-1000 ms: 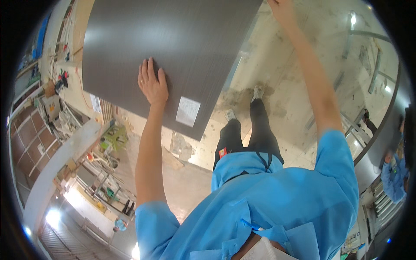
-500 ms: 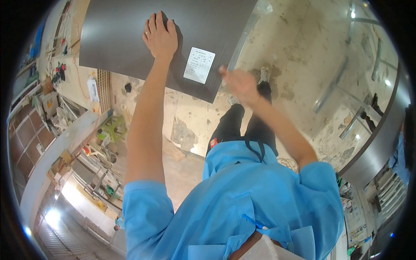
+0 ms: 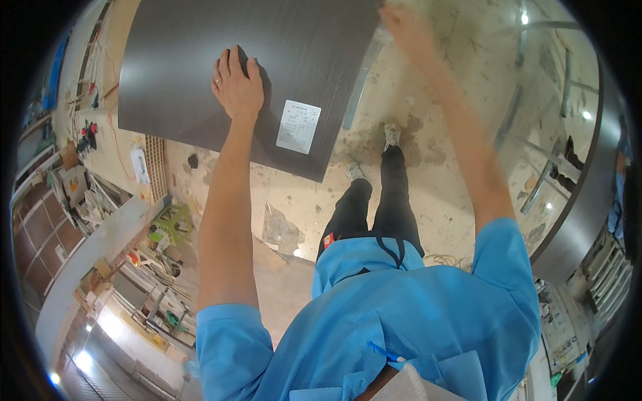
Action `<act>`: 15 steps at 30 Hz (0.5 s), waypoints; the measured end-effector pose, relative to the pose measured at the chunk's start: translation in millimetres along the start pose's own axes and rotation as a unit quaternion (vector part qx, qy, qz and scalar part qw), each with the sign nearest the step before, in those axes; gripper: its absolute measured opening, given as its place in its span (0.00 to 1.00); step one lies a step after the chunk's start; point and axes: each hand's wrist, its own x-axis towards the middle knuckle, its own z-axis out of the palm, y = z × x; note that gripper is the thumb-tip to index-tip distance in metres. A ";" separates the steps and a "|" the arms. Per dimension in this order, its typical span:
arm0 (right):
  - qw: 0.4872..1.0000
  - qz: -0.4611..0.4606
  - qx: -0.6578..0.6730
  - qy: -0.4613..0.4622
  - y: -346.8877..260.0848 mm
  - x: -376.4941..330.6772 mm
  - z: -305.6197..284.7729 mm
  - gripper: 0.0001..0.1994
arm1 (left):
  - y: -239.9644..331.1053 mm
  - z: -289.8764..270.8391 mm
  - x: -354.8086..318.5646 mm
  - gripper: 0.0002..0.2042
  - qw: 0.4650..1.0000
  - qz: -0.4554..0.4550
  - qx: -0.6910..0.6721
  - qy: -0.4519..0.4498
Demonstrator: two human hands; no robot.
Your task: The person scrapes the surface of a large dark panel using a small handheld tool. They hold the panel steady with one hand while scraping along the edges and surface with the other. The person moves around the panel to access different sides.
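Note:
A dark brown wood-grain panel (image 3: pixel 194 100) fills the upper middle of the view, with a white printed label (image 3: pixel 298 127) stuck near its closest corner. Flat on the panel, left of the label, lies my left hand (image 3: pixel 239 87), open, with its fingers a little apart and a ring on one. My right hand (image 3: pixel 406 30) is stretched far forward by the panel's right edge. Motion smears its fingers, so whether they touch or grip that edge cannot be made out.
My legs and shoes (image 3: pixel 392 136) stand on a stained floor just right of the panel. Metal bars (image 3: pixel 511 113) lie farther right, before another dark panel (image 3: pixel 578 200). At left are a green stool (image 3: pixel 175 224), scrap pieces and a pale ledge (image 3: pixel 87 257).
My right hand has swung forward along the panel's right edge, from near its close corner to the far top. The panel, with my left hand on it, sits lower in the view.

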 end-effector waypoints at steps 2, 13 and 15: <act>0.999 -0.047 -0.022 0.014 19.5 29.8 -0.9 0.17 | -0.6 0.7 0.5 0.29 1.000 0.006 0.003 0.013; 0.976 -0.213 0.000 -0.030 -141.7 -252.5 47.6 0.20 | -1.0 3.0 -3.8 0.27 0.999 0.010 0.044 0.010; 0.973 -0.210 -0.013 -0.099 -175.0 -300.1 44.7 0.19 | -0.1 1.5 -2.7 0.28 0.998 0.030 0.041 0.026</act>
